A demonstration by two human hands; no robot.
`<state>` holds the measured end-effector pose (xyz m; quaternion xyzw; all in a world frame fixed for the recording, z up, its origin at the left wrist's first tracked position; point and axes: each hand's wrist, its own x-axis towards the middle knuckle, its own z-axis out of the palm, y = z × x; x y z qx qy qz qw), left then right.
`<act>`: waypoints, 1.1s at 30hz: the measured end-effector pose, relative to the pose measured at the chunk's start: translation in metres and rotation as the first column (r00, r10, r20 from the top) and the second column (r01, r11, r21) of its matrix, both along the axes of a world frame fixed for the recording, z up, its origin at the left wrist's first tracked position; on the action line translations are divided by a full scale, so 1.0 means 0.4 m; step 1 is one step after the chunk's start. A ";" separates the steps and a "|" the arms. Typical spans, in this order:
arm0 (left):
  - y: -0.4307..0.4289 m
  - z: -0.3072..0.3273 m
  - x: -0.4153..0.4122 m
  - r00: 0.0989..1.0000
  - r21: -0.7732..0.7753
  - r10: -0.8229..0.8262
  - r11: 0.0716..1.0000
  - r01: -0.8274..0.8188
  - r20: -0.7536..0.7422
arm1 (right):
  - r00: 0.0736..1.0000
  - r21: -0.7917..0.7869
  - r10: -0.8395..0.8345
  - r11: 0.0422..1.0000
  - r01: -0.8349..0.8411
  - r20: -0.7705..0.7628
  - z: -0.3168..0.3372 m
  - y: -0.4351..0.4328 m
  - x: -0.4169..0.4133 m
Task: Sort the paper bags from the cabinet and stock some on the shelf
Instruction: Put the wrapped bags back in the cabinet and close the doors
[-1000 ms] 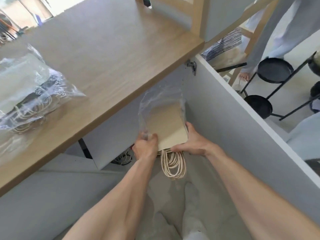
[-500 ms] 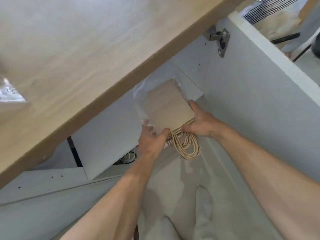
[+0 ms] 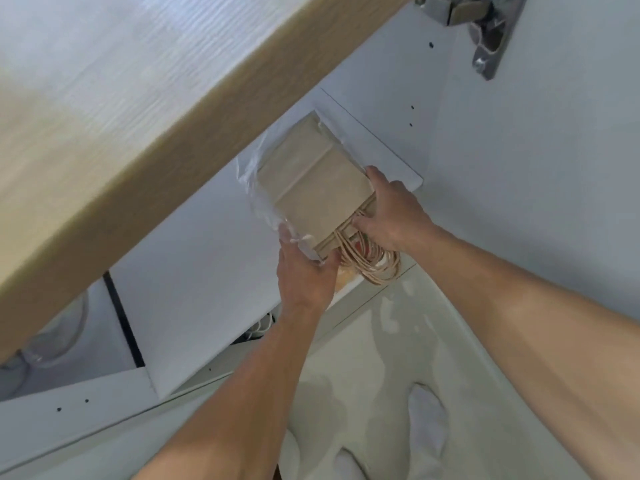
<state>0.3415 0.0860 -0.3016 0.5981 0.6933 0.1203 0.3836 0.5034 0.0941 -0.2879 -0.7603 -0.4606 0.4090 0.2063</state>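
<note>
A flat stack of brown paper bags in a clear plastic wrap lies on the white cabinet shelf under the counter. Its cream rope handles hang over the shelf's front edge. My left hand grips the stack's near left corner and the wrap. On the near right edge, by the handles, my right hand holds the stack. The far end of the stack reaches back into the cabinet.
The wooden countertop overhangs at the upper left. The open white cabinet door stands at the right, with a metal hinge at the top. Two feet in white socks rest on the pale floor below.
My view has dropped and come closer to the cabinet. Both hands have pushed the stack of bags further in under the counter and laid it flat on the shelf.
</note>
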 end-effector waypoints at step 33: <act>-0.142 0.275 -0.096 0.994 0.018 0.094 0.995 -0.095 0.050 | 0.996 -0.082 -0.055 0.995 0.061 0.075 0.312 -0.197 -0.018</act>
